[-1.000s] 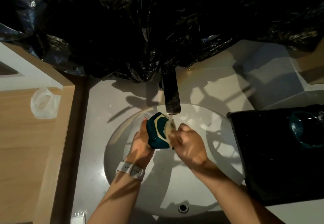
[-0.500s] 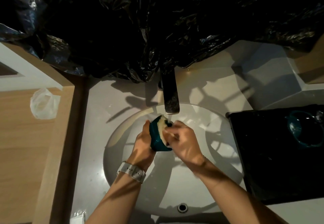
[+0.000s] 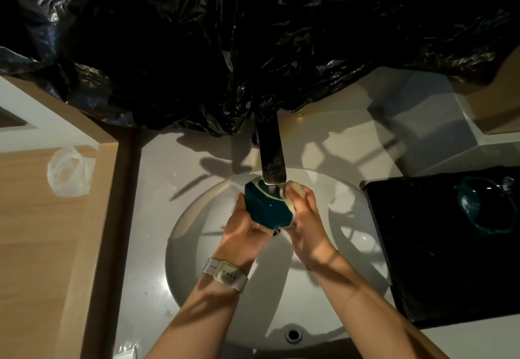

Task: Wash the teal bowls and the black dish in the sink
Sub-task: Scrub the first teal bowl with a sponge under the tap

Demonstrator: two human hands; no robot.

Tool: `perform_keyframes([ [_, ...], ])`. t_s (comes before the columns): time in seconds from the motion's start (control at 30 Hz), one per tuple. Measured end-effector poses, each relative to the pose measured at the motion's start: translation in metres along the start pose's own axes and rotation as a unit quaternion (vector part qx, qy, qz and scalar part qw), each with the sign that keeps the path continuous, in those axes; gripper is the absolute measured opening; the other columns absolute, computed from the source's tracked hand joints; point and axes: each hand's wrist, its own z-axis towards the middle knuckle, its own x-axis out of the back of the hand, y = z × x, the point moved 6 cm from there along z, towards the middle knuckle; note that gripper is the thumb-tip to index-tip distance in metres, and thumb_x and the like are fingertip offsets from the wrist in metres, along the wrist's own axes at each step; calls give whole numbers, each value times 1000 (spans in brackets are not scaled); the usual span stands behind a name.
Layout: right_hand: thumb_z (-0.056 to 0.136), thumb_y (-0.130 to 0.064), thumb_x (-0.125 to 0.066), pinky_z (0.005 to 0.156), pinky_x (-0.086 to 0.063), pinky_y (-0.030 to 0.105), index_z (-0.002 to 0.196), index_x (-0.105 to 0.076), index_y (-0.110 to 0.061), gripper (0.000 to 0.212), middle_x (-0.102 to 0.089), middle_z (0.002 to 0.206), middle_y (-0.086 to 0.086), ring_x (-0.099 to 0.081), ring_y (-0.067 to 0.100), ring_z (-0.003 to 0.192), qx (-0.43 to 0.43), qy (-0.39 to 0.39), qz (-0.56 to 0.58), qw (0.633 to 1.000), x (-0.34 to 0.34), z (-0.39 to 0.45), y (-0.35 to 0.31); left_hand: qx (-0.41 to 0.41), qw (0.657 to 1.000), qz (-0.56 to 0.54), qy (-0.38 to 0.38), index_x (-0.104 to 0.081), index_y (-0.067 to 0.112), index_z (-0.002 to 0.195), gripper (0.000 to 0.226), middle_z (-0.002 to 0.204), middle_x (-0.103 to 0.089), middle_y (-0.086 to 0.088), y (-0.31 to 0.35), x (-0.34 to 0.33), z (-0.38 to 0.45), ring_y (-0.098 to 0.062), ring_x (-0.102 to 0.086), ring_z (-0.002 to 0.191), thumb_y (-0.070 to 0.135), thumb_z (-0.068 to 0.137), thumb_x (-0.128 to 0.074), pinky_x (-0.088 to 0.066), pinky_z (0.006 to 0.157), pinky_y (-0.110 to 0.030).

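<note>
A teal bowl (image 3: 267,209) with a cream inside is held over the white sink (image 3: 323,302), right under the dark tap (image 3: 272,159). My left hand (image 3: 242,229) grips the bowl from below and the left. My right hand (image 3: 305,218) clasps its right rim, with a pale sponge-like piece (image 3: 295,190) at the fingertips; what it is stays unclear. A second teal bowl (image 3: 478,206) sits on the black dish (image 3: 416,260) to the right of the sink.
Black plastic sheeting (image 3: 253,49) hangs over the back of the counter and the tap's base. A wooden shelf (image 3: 42,246) on the left carries a crumpled clear bag (image 3: 69,171). The overflow hole (image 3: 293,335) is at the sink's near rim.
The bowl has turned so its teal outside faces me and has moved up under the spout. My right hand has shifted from the bowl's inside to its right rim.
</note>
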Motion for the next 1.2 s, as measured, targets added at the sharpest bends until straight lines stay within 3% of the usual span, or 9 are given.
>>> perform_keyframes([
  [0.1, 89, -14, -62, 76, -53, 38, 112, -52, -17, 25, -66, 108, 15, -64, 29, 97, -42, -14, 22, 999, -1, 10, 4, -15, 998, 48, -26, -59, 0, 119, 55, 98, -74, -21, -1, -5, -6, -30, -73, 85, 45, 105, -30, -57, 69, -38],
  [0.23, 89, -7, -60, 68, -53, 33, 103, -57, -18, 18, -70, 93, 9, -68, 23, 84, -19, -37, 10, 999, -4, 13, -2, -104, 960, 255, -44, -58, 6, 126, 55, 120, -68, -16, 20, 1, -11, -26, -66, 110, 52, 101, -39, -50, 99, -45],
  [0.43, 85, -12, -69, 81, -55, 26, 121, -57, -11, 38, -69, 109, 12, -68, 25, 99, 81, -84, -122, 986, -14, 21, -19, -142, 909, 387, -50, -58, 19, 128, 49, 119, -71, -8, 30, 17, -12, -27, -70, 105, 54, 95, -52, -61, 78, -42],
  [0.53, 93, -24, -61, 81, -55, 27, 123, -58, -11, 33, -70, 110, 12, -69, 24, 100, 43, -87, -141, 985, -15, 18, -7, -178, 902, 390, -58, -60, 18, 126, 42, 114, -73, -12, 32, 14, -10, -29, -72, 100, 47, 100, -45, -61, 73, -41],
  [0.67, 94, -48, -51, 81, -55, 28, 115, -63, -13, 42, -73, 101, 9, -71, 19, 93, 15, -91, -250, 964, -5, 12, 7, -205, 855, 469, -79, -61, 20, 122, 46, 110, -74, -9, 40, 15, -8, -27, -73, 99, 56, 94, -53, -59, 82, -52],
  [0.8, 93, -53, -48, 77, -50, 13, 113, -65, -10, 50, -71, 106, 11, -67, 12, 93, 5, -147, -301, 942, -12, 15, -11, -195, 810, 544, -93, -59, 24, 122, 47, 110, -74, -2, 43, 23, -3, -15, -72, 101, 57, 89, -56, -58, 89, -40],
  [0.93, 92, -47, -54, 90, -53, 36, 100, -71, -15, 37, -76, 93, 7, -71, 20, 92, -70, -136, -258, 954, -20, 21, -9, -218, 781, 576, -106, -68, 25, 97, 35, 84, -75, 3, 58, 5, 6, -9, -72, 81, 56, 83, -59, -55, 73, -23],
  [1.07, 90, -37, -57, 92, -52, 42, 104, -72, -8, 36, -73, 101, 18, -70, 31, 97, -70, -96, -105, 987, -20, 10, 0, -239, 841, 483, -51, -71, 22, 94, 26, 85, -77, 2, 55, 17, 17, -13, -74, 83, 46, 86, -67, -55, 80, -36],
  [1.2, 89, -36, -61, 94, -52, 46, 109, -70, -8, 35, -72, 105, 18, -68, 34, 100, -56, -78, -54, 994, -17, -3, 15, -137, 928, 346, -10, -63, 23, 124, 61, 116, -72, -10, 16, 44, 17, -30, -70, 105, 63, 79, -67, -58, 87, -54],
])
